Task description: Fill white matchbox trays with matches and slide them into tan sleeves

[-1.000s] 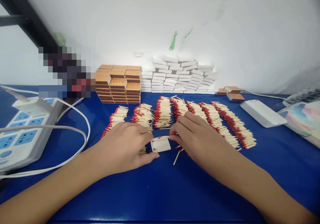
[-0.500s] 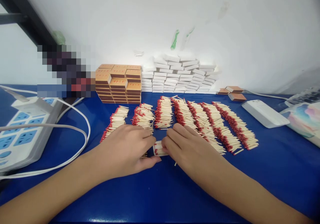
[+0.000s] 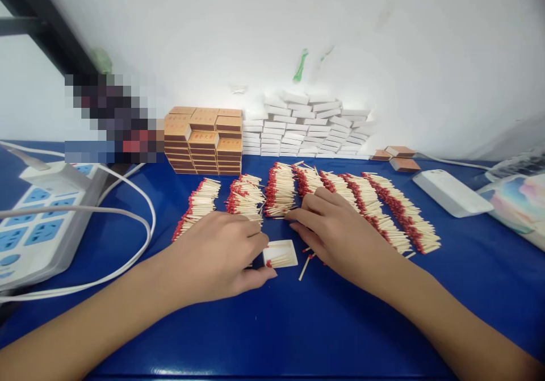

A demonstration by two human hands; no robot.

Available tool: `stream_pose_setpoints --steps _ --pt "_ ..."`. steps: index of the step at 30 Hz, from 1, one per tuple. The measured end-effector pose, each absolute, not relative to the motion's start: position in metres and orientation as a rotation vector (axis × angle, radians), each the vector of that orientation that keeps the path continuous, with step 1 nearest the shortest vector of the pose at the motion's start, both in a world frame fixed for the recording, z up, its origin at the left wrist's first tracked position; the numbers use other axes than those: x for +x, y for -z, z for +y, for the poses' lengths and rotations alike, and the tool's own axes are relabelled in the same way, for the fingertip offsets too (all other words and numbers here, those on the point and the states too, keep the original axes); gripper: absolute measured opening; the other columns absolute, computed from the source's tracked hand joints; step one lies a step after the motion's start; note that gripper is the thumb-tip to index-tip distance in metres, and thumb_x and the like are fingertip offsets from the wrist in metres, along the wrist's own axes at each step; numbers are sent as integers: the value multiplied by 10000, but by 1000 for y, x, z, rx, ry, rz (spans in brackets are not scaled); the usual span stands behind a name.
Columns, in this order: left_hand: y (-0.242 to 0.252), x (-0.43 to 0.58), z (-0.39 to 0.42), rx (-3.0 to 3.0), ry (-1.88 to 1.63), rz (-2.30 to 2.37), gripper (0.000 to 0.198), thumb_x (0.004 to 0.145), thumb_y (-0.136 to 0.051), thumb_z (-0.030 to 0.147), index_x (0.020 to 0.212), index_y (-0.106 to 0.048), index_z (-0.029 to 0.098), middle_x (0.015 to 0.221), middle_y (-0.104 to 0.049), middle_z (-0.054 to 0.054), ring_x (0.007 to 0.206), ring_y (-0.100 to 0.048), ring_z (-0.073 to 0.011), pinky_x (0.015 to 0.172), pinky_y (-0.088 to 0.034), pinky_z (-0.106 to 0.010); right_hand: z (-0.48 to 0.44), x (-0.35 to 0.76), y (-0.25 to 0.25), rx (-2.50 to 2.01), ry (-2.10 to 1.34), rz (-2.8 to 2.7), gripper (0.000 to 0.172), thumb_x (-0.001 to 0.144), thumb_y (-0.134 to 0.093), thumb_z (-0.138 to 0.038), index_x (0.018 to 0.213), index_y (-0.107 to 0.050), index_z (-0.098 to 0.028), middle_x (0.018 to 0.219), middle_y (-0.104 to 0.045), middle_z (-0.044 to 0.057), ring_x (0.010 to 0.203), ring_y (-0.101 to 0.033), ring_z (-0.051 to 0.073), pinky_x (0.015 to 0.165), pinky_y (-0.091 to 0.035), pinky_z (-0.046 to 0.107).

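Note:
My left hand [image 3: 225,250] grips the left end of a small white matchbox tray [image 3: 292,254] between thumb and fingers. Inside the tray lie a few red-headed matches [image 3: 277,260], mostly along its near side. My right hand [image 3: 330,222] is up and to the right of the tray, fingers curled together, tips against the near end of a middle row of matches [image 3: 279,191]. Whatever lies between those fingertips is hidden. Under the right palm a few loose matches [image 3: 304,268] rest on the blue table.
Several rows of matches [image 3: 400,213] spread behind my hands. Along the wall stand stacked orange matchboxes [image 3: 204,139] and piled white trays [image 3: 298,125]. A power strip [image 3: 55,227] with looping white cables is at left; a white block-shaped device [image 3: 451,192] lies at right.
My right hand has left the tray and moved up and right to the match row, uncovering the tray and loose matches. My left hand has kept its hold on the tray.

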State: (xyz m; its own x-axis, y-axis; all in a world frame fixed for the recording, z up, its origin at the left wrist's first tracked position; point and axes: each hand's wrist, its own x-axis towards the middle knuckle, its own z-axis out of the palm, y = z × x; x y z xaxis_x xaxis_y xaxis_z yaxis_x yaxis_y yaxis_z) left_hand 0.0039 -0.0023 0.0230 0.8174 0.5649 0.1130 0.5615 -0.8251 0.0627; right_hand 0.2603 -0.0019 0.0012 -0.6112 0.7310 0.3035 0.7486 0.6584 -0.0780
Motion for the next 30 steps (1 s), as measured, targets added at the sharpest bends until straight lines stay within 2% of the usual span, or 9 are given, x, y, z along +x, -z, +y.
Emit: stream_pose_setpoints --steps 4,10,15,25,30 --pt "-24 4 -1 2981 -183 924 292 950 -752 454 820 -719 194 775 -708 -3 685 -691 -207 605 -449 -355 -2 258 -1 -1158 95 -2574 201 1052 -592 -137 1151 -765 -161 929 -638 92 927 -567 264 811 -484 397" --pt "-24 4 -2 2975 -159 929 276 955 -745 450 851 -738 194 783 -712 -5 689 -696 -210 608 -460 -359 -1 258 0 -1129 110 -2566 216 1050 -586 -128 1166 -766 -161 899 -631 84 892 -551 253 763 -473 379" --pt "-24 5 0 2971 -157 934 278 950 -752 440 828 -723 192 776 -707 -2 676 -687 -204 603 -463 -359 -2 257 2 -1111 123 -2533 239 1047 -583 -118 1198 -761 -168 908 -635 85 890 -547 251 787 -476 392" --pt "-24 4 -1 2970 -174 920 280 954 -752 459 879 -750 190 795 -728 -15 698 -697 -214 614 -460 -353 -3 255 0 -1107 101 -2546 183 1042 -593 -122 1096 -762 -165 912 -648 87 890 -541 255 772 -453 391" --pt "-24 4 -1 2984 -178 918 271 950 -757 452 872 -746 192 798 -735 -17 681 -686 -196 607 -443 -335 -2 254 2 -1116 88 -2546 123 1053 -619 -150 967 -703 -180 931 -679 76 886 -571 235 804 -458 386"
